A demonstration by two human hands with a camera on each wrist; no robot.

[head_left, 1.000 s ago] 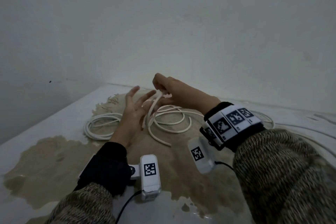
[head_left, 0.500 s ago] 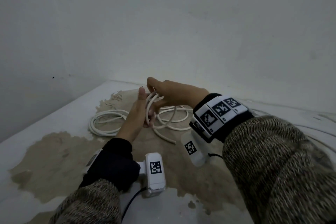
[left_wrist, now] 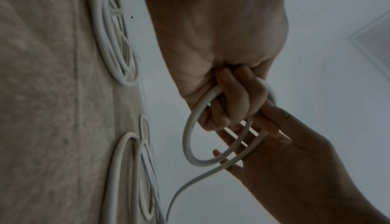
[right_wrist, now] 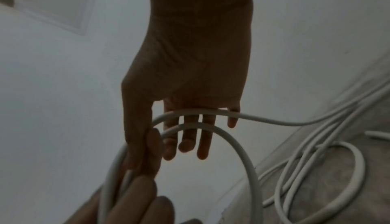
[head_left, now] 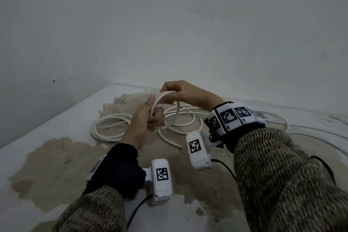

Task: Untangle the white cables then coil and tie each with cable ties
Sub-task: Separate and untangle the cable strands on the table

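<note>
A white cable [head_left: 163, 96] is wound into a small coil held up between both hands. My left hand [head_left: 148, 118] grips the lower side of the loops; its curled fingers [left_wrist: 234, 97] wrap the strands. My right hand [head_left: 174, 90] curls over the top of the loops, with two strands [right_wrist: 202, 113] lying across its fingers. The rest of this cable [head_left: 181, 124] trails in loose curves on the table. A second white cable [head_left: 105, 131] lies coiled to the left, bound by a cable tie [left_wrist: 116, 13].
The table [head_left: 56, 156] has a worn tan patch and meets grey walls at the back and left. More white cable strands [head_left: 278, 120] run along the right side. Black leads [head_left: 226, 167] hang from the wrist cameras near the front.
My left hand's spread fingers have closed round the loops. My right hand has carried another turn of cable leftward over to the left hand and lifted slightly.
</note>
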